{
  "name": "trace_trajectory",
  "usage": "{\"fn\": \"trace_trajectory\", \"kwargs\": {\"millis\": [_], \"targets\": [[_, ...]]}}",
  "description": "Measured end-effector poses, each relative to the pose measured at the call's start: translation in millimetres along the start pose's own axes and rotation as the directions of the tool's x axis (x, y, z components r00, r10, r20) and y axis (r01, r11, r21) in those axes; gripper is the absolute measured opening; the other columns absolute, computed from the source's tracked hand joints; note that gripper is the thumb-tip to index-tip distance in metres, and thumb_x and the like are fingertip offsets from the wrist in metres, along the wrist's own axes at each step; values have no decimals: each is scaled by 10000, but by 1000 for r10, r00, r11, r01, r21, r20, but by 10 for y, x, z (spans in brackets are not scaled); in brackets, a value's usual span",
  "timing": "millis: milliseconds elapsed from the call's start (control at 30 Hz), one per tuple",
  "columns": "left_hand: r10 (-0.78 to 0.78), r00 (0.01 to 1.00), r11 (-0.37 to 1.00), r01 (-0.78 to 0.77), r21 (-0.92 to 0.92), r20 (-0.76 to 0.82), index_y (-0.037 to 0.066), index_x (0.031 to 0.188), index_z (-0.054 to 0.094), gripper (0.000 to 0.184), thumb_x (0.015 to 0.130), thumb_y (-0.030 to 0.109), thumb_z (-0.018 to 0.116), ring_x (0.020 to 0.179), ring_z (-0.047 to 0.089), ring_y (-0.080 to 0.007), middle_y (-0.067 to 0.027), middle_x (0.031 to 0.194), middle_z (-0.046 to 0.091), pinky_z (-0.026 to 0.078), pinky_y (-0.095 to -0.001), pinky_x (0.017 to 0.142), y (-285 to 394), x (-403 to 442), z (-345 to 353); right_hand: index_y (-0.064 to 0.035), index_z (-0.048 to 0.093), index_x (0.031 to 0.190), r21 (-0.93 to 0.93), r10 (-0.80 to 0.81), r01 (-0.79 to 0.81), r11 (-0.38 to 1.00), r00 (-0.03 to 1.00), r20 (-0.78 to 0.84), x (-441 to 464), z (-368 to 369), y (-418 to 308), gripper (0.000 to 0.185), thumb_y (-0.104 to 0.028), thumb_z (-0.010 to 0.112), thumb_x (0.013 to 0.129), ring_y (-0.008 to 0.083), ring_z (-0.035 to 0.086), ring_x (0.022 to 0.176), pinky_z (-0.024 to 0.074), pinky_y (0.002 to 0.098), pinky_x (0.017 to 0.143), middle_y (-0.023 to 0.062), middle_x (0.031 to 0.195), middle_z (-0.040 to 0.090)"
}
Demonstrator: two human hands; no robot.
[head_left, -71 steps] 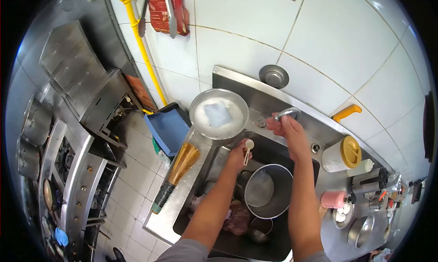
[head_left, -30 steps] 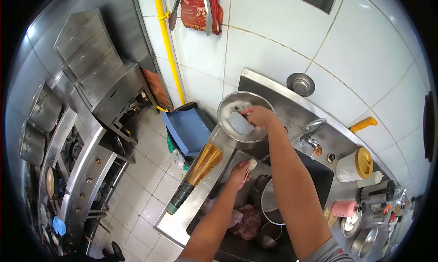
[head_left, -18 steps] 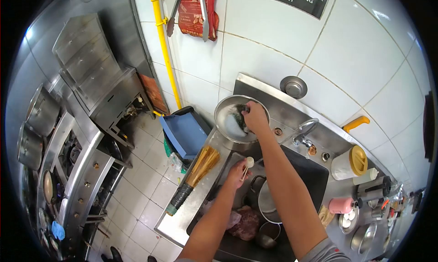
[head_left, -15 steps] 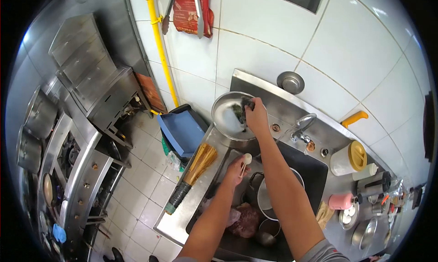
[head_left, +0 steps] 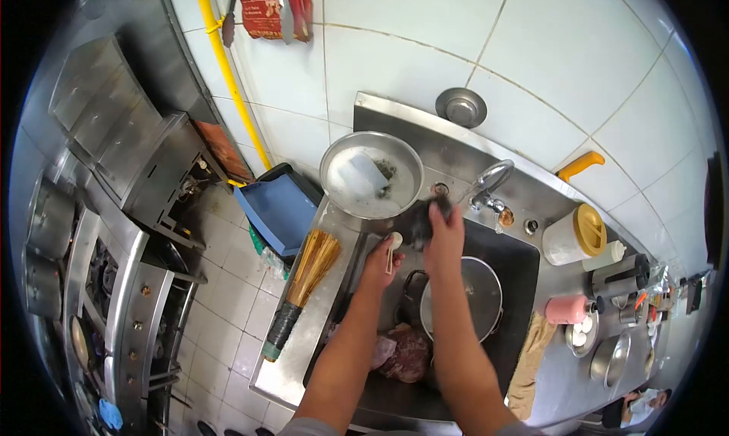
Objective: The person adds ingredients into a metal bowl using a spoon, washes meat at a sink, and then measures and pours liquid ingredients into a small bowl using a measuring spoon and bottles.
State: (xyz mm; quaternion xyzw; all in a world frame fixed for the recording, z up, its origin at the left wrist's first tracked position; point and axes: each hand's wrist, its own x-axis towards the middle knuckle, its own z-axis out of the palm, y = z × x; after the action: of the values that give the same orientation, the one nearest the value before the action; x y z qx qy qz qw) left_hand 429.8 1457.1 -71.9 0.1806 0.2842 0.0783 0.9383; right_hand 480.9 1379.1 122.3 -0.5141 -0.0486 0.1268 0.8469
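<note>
In the head view my left hand [head_left: 377,265] is closed around a small pale utensil [head_left: 395,241] with a rounded, spoon-like end, above the left part of the sink [head_left: 524,284]. My right hand [head_left: 445,235], smeared by motion, grips a dark scouring pad [head_left: 419,222] just right of the left hand. Beyond both hands, a steel bowl [head_left: 331,195] of suds sits on the sink's back ledge. In it lie a light blue piece [head_left: 370,172] and some dark scraps [head_left: 389,179]. Below my right hand a pot [head_left: 462,299] stands in the sink, partly behind my forearm.
A reddish lump in plastic [head_left: 402,354] lies in the sink. A stick brush [head_left: 307,284] rests on the left ledge. Behind the sink are a faucet [head_left: 493,179] and a yellow-lidded tub [head_left: 571,237]. A brown cloth [head_left: 531,364] and pink bottle [head_left: 566,310] are at right.
My right hand has come out of the bowl toward me with the scouring pad, nearer my left hand. The left hand still holds the pale utensil. The view has shifted.
</note>
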Motion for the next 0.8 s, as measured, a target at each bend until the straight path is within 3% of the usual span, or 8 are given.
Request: {"fn": "trace_trajectory", "kwargs": {"millis": [167, 233, 300, 367, 433, 567, 633, 800], "targets": [[-86, 982, 961, 125, 245, -167, 138, 1103, 582, 324, 929, 412, 577, 540, 533, -131, -39, 857, 589, 399, -259, 427, -12, -15, -100, -14, 587, 1163, -255, 46, -93, 962, 982, -186, -156, -838, 1255, 252, -105, 604, 929, 162, 596, 972, 467, 294, 871, 69, 1062, 633], [69, 980, 927, 7, 376, -187, 143, 1068, 601, 342, 957, 449, 497, 508, 499, -131, -37, 839, 585, 375, -281, 413, -36, 29, -87, -4, 601, 1158, -333, 22, -106, 937, 969, -247, -93, -955, 1485, 256, -126, 600, 933, 211, 614, 1021, 462, 316, 911, 103, 1116, 645], [-35, 945, 788, 227, 572, -326, 134, 1100, 612, 409, 959, 486, 460, 634, 551, -176, -58, 847, 599, 426, -343, 514, 88, 154, 34, 10, 623, 1141, -671, 99, 13, 742, 987, 129, -61, -1010, 1702, 279, -175, 595, 935, 328, 577, 1160, 429, 366, 989, 201, 1260, 596], [-90, 876, 580, 433, 690, -474, 125, 1131, 624, 477, 962, 524, 422, 759, 603, -221, -79, 855, 612, 476, -406, 615, 116, 151, 161, 3, 658, 1078, -690, 62, 77, 720, 983, 175, -52, -989, 1716, 274, -218, 599, 927, 383, 494, 1260, 390, 396, 1041, 266, 1334, 518], [170, 947, 797, 30, 603, -272, 47, 1144, 605, 469, 1019, 420, 350, 765, 603, -205, -129, 1004, 626, 472, -325, 600, 20, 123, 226, -11, 632, 1127, -717, -11, 100, 690, 992, 128, 56, -1045, 1788, 323, -247, 626, 908, 391, 485, 1260, 385, 405, 1043, 269, 1321, 521], [323, 912, 612, 1, 791, -252, -20, 1219, 565, 551, 1018, 442, 342, 991, 596, -257, -182, 1141, 611, 481, -345, 804, -65, 257, 225, -22, 597, 1164, -632, 2, -48, 773, 997, -73, 328, -1012, 1833, 378, -271, 649, 886, 409, 525, 1177, 397, 426, 1014, 270, 1254, 549], [232, 937, 844, -61, 532, -261, -38, 1267, 536, 586, 1016, 455, 342, 1121, 558, -296, -210, 1231, 576, 435, -370, 932, -99, 287, 265, -19, 567, 1174, -818, -23, 63, 571, 998, 61, 355, -957, 1673, 412, -284, 667, 874, 412, 555, 1048, 428, 448, 937, 267, 1198, 553], [298, 922, 724, -51, 688, -246, -26, 1155, 595, 675, 983, 582, 360, 773, 635, -249, -155, 949, 652, 499, -335, 664, -14, 197, 401, 7, 586, 1056, -820, -164, 159, 549, 983, 80, 459, -910, 1665, 362, -304, 660, 886, 372, 595, 845, 463, 439, 786, 238, 969, 627]]}}
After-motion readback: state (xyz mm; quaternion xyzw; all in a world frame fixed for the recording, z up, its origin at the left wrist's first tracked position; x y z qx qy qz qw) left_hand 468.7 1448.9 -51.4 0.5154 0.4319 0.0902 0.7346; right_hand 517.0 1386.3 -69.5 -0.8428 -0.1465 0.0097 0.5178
